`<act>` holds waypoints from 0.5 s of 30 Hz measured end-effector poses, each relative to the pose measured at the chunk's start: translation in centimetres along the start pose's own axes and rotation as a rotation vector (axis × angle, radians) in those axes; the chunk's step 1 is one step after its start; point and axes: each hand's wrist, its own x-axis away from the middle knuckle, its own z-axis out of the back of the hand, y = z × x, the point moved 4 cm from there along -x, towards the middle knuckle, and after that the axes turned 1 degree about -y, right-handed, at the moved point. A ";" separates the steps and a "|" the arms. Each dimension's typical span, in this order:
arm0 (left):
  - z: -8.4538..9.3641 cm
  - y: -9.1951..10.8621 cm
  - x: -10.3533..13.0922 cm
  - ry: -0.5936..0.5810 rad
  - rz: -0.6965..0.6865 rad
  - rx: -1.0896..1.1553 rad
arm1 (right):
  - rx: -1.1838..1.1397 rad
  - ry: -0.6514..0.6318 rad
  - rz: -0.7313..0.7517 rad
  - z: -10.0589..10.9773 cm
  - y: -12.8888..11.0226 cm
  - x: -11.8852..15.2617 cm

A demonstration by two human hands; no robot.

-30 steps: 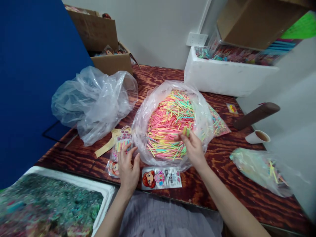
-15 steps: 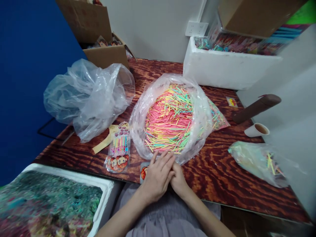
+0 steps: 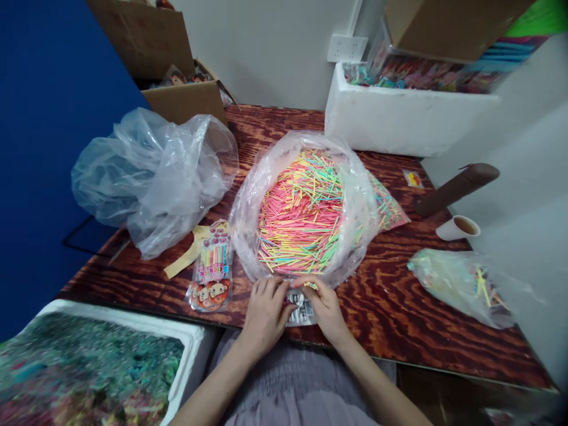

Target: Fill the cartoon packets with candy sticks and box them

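Note:
My left hand [image 3: 266, 310] has its fingers closed at the upper left of a small plastic packet [image 3: 302, 313], whose printed back faces up at the table's front edge. My right hand [image 3: 327, 310] is closed around a little bundle of thin coloured sticks [image 3: 310, 286], their ends showing at the fingertips above the packet. Just beyond both hands, a large clear plastic bag [image 3: 244, 228] stands open, full of loose pink, yellow, green and blue sticks [image 3: 306, 216]. Left of my left hand lies a stack of printed packets [image 3: 210, 272] with cartoon heads and a row of sticks.
Crumpled clear plastic [image 3: 164, 171] and a cardboard box [image 3: 186, 100] are at the left. A white foam box [image 3: 377, 115] stands at the back right. A paper cup [image 3: 448, 231] of brown liquid and a small bag [image 3: 444, 281] lie right. Another foam box [image 3: 190, 355] is front left.
My hands, overlapped before, have moved apart. The packet now shows its printed back between them, and the stick bundle is visible in my right hand. The view has shifted slightly.

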 end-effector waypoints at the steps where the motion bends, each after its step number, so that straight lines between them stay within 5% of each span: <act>1: 0.0 0.1 -0.1 -0.009 0.002 -0.014 | 0.002 0.002 0.007 0.1 -0.1 -0.1; 15: -0.9 -0.3 -2.1 -0.047 0.088 0.049 | 0.024 0.009 0.043 0.6 -1.3 -0.4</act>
